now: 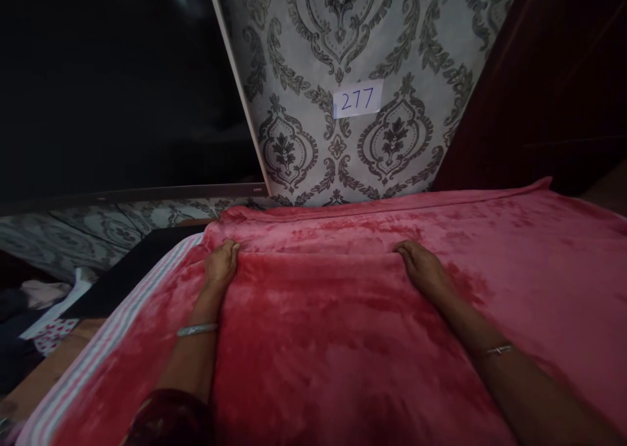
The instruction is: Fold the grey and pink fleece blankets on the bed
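Both hands pinch a fold edge of the plush pink-red fleece blanket (343, 315) spread over the bed.
The left hand (221, 261) and right hand (421, 266) grip the far fold closed-fingered; the slippery pile could slide, skewing the fold toward the striped sheet (105, 351) at left.

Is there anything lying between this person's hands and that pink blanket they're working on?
Nothing visible does. The left hand and right hand both rest directly on the pink blanket, at a fold edge running between them across the bed.
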`<state>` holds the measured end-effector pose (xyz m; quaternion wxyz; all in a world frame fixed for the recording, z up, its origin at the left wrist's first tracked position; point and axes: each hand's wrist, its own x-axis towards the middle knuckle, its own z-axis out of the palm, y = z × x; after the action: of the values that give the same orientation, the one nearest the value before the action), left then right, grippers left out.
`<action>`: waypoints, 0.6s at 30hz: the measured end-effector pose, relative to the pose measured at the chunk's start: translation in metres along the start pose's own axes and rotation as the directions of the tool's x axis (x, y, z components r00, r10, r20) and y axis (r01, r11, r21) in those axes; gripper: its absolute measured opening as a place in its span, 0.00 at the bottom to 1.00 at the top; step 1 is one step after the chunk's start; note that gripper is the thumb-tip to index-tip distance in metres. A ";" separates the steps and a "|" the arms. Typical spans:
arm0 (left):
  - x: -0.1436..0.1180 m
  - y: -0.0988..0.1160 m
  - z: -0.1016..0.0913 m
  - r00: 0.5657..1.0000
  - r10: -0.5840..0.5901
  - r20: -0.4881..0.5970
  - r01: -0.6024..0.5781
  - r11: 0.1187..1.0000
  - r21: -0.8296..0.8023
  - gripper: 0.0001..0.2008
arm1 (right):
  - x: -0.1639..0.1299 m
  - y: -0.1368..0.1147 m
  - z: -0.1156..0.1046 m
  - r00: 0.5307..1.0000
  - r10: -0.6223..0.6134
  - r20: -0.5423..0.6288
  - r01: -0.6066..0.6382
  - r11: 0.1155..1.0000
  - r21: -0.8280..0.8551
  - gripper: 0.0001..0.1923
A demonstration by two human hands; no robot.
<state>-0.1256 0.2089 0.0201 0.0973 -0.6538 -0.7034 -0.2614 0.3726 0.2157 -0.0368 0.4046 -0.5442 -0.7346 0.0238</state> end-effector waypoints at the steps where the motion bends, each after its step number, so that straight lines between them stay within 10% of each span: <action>1: -0.002 0.000 -0.002 0.999 0.021 -0.036 -0.021 1.000 0.013 0.14 | -0.001 -0.001 -0.002 1.000 0.002 -0.015 -0.003 1.000 -0.018 0.15; 6: -0.011 0.003 -0.013 0.977 0.152 -0.148 -0.142 0.987 0.074 0.18 | -0.005 -0.006 -0.010 0.992 0.006 -0.123 -0.014 0.998 -0.066 0.17; 11: -0.011 0.003 -0.013 0.991 0.133 0.000 -0.133 0.990 0.053 0.20 | -0.004 -0.008 -0.013 1.000 0.003 0.011 -0.002 0.997 -0.077 0.22; 18: -0.012 -0.001 -0.008 0.985 0.098 -0.145 -0.088 0.993 0.072 0.20 | -0.003 -0.015 -0.025 0.991 -0.085 0.106 0.086 0.996 -0.004 0.23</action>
<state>-0.1265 0.1944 0.0209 0.1828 -0.6612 -0.6710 -0.2814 0.3769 0.1974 -0.0145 0.3636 -0.5119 -0.7777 0.0321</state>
